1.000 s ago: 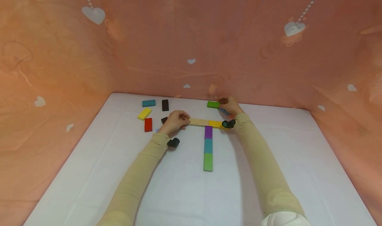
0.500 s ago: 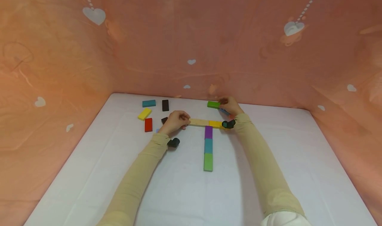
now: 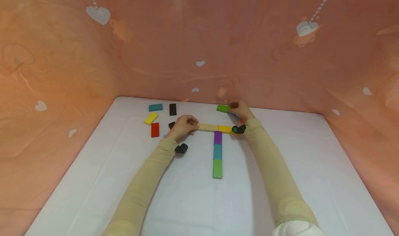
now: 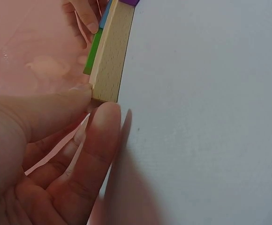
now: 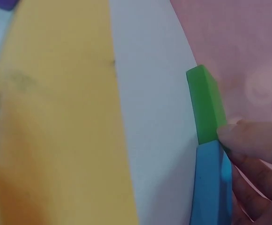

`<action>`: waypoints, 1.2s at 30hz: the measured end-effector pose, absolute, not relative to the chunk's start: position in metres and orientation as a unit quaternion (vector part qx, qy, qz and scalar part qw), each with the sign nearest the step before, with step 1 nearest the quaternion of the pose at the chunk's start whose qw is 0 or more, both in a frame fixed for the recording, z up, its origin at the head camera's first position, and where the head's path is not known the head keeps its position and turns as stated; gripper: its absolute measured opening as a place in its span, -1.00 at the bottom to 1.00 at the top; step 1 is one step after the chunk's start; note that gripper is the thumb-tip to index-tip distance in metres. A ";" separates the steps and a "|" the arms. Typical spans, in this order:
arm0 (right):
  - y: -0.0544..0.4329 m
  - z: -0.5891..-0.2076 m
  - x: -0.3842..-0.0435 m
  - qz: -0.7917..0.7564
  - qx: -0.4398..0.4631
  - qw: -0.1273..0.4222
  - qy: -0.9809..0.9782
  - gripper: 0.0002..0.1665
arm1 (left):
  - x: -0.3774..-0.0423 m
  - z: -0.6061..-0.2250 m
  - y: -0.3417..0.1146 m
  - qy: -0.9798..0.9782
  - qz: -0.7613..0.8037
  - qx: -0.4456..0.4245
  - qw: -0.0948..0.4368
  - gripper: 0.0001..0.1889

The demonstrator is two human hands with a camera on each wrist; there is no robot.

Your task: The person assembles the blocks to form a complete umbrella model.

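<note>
Two hands work toward the far side of a white surface (image 3: 311, 153), whose back edge meets a peach backdrop (image 3: 249, 56) with white hearts. The left hand (image 3: 183, 127) pinches the left end of a plain wooden block (image 3: 207, 127) at its corner, between thumb and index finger. That block's other end butts against a golden block (image 3: 225, 129), partly covered by the black camera (image 3: 239, 129) on the right wrist. From their joint a straight stem runs toward the person: purple block (image 3: 218, 137), turquoise block (image 3: 217, 152) and light green block (image 3: 217, 169), end to end.

The right hand (image 3: 240, 110) is near the back edge, its thumb touching a bright green block (image 3: 222, 108) beside the end of a blue block (image 5: 210, 183). Its other fingers curl behind the blue block; whether they grip anything, I cannot tell. A narrow strip of surface separates this pair from the golden block.

Left of the left hand lie a teal block (image 3: 155, 107), black block (image 3: 173, 109), yellow block (image 3: 151, 118) and red block (image 3: 154, 129), all spaced apart. Wide stretches of surface run from the stem's near end toward the person, and from the right forearm to the right edge.
</note>
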State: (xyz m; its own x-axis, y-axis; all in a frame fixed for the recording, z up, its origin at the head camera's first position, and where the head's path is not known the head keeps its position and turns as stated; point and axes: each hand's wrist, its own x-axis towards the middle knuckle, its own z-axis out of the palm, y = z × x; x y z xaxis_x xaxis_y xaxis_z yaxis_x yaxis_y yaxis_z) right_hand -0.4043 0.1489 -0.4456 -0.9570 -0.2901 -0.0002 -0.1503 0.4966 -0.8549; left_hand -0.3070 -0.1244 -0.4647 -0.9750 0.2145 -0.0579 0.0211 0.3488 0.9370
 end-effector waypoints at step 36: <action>0.226 -0.429 -0.338 -0.516 -0.066 0.168 0.838 -0.50 | -0.308 -0.459 -0.124 0.814 0.568 0.070 0.102 -0.81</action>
State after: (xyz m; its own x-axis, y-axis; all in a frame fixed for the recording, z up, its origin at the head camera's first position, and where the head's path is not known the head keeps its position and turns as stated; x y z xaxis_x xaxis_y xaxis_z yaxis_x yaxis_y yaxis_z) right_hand -0.3378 0.2260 -0.4293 -0.9349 -0.2838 -0.2134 0.0628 0.4594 -0.8860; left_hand -0.3079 -0.1237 -0.4590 -0.9695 0.2297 -0.0860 -0.0015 0.3452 0.9385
